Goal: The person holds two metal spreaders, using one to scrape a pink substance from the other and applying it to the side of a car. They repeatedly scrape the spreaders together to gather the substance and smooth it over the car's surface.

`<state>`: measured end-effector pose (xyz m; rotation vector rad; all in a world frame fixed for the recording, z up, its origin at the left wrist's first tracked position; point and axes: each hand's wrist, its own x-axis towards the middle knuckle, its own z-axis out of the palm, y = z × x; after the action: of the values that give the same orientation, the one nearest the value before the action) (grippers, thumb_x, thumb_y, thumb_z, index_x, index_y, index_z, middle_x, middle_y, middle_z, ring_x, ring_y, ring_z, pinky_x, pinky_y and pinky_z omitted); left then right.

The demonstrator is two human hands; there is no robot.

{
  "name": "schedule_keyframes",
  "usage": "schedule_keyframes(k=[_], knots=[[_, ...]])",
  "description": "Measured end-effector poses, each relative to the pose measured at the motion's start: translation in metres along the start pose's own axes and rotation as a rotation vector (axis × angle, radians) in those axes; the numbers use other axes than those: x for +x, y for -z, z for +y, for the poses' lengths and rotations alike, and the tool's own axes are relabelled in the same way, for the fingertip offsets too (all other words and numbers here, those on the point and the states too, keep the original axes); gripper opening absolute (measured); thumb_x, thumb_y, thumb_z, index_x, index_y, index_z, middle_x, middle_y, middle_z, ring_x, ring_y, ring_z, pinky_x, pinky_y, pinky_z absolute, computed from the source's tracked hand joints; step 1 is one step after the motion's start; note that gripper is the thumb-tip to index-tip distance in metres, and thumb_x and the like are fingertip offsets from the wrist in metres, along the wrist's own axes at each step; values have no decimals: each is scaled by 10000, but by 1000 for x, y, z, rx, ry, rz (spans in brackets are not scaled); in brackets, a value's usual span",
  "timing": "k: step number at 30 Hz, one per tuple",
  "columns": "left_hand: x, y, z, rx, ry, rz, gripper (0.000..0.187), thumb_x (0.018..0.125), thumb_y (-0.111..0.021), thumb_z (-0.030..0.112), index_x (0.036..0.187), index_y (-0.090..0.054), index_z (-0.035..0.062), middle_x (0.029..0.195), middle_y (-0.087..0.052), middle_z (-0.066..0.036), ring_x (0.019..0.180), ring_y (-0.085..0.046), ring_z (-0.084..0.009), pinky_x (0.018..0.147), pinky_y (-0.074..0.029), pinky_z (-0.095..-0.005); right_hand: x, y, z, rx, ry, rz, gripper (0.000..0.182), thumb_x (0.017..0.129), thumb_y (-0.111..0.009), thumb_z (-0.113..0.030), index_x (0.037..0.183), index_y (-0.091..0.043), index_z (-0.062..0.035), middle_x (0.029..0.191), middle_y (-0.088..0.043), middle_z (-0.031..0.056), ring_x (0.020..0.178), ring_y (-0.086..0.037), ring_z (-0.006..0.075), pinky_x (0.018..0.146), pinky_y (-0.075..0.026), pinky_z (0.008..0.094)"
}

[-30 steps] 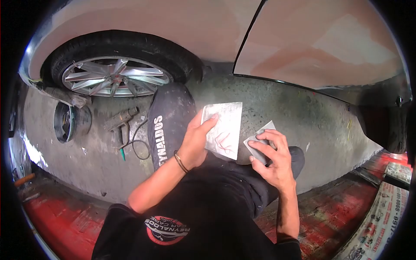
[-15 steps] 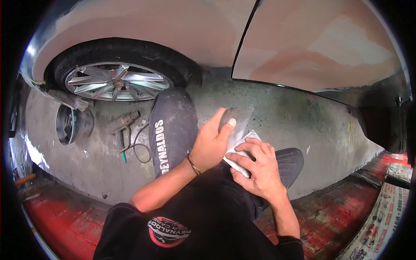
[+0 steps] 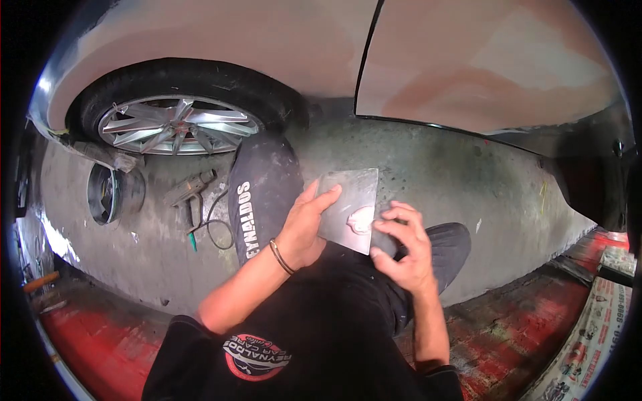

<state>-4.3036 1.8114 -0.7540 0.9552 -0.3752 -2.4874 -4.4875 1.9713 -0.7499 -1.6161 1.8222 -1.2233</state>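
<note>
My left hand (image 3: 309, 226) is closed on the left edge of a thin grey plate (image 3: 351, 184), its thumb lying on top. A lump of pale pink filler putty (image 3: 362, 220) sits on the plate, close to its right edge. Right beside that edge, my right hand (image 3: 406, 248) has its fingers and thumb curled around a dark, flat spreader (image 3: 384, 243), partly hidden by the fingers. The plate is held over my lap, its face turned up toward me.
A car body panel (image 3: 441, 67) with patchy primer rises ahead, with a wheel (image 3: 179, 127) at left. On the concrete floor lie a heat gun (image 3: 192, 194) with its cord and a metal ring-shaped part (image 3: 119, 192). Printed paper (image 3: 582, 347) is at lower right.
The plate has turned to face me, showing the putty lump. My right hand has shifted slightly right and down, off the plate. My left hand has moved a little left.
</note>
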Motion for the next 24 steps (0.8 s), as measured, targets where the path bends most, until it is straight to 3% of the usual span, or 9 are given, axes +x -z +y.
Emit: schedule_keyframes(k=[2, 5, 9, 12, 15, 19, 21, 24], knots=[[-3, -4, 8, 23, 5, 19, 331, 1136, -632, 151, 1451, -613, 52, 1346, -715, -76, 1237, -698, -203, 1057, -573, -393, 0, 30, 2, -363, 48, -125, 439, 710, -901, -114, 1144, -835, -138, 1286, -719, 71, 1371, -614, 399, 1105, -503, 530], [17, 8, 11, 231, -118, -83, 325, 1133, -633, 138, 1439, -632, 28, 1337, -728, -78, 1243, -690, -188, 1066, -563, -375, 13, 55, -23, -302, 86, -53, 365, 707, -884, -109, 1071, -853, -107, 1197, -737, 85, 1322, -647, 404, 1107, -502, 559], [30, 10, 6, 300, -103, -137, 328, 1124, -637, 110, 1434, -655, 5, 1313, -743, -73, 1200, -692, -165, 1054, -548, -341, 39, 50, -60, -318, 302, -70, 344, 721, -900, -221, 1054, -857, -149, 1118, -757, 44, 1195, -712, 345, 1029, -493, 509], [29, 9, 6, 510, -188, -171, 351, 1119, -647, 114, 1449, -655, -6, 1308, -745, -72, 1180, -682, -151, 1043, -539, -330, 38, 24, -54, -408, 201, -273, 335, 730, -877, -240, 1058, -818, -203, 1088, -729, -15, 1165, -707, 249, 1005, -466, 503], [34, 19, 1, 491, -183, -102, 347, 1118, -654, 99, 1453, -651, 10, 1276, -752, -55, 1143, -700, -137, 1002, -571, -317, 47, 29, -69, -366, 229, -201, 303, 744, -863, -240, 1041, -812, -203, 1075, -714, -8, 1155, -702, 252, 1007, -468, 509], [35, 23, -2, 459, -156, -132, 346, 1120, -652, 93, 1458, -650, 22, 1283, -754, -55, 1152, -714, -145, 1002, -585, -317, 47, 11, -62, -433, 113, -259, 310, 716, -894, -181, 1023, -855, -164, 1060, -761, -14, 1144, -735, 280, 985, -492, 441], [42, 29, -1, 502, -179, -107, 363, 1129, -635, 114, 1482, -630, 32, 1316, -746, -78, 1189, -722, -176, 1032, -592, -347, 51, 16, -67, -322, 130, -255, 341, 715, -904, -161, 1053, -858, -150, 1106, -752, 16, 1181, -719, 302, 1036, -496, 455], [38, 32, 10, 181, -65, -67, 390, 1145, -608, 146, 1522, -592, 49, 1366, -730, -100, 1230, -727, -212, 1056, -603, -386, 41, 2, -68, 39, 74, -179, 387, 720, -912, -124, 1103, -855, -126, 1185, -725, 62, 1250, -679, 338, 1116, -491, 488]])
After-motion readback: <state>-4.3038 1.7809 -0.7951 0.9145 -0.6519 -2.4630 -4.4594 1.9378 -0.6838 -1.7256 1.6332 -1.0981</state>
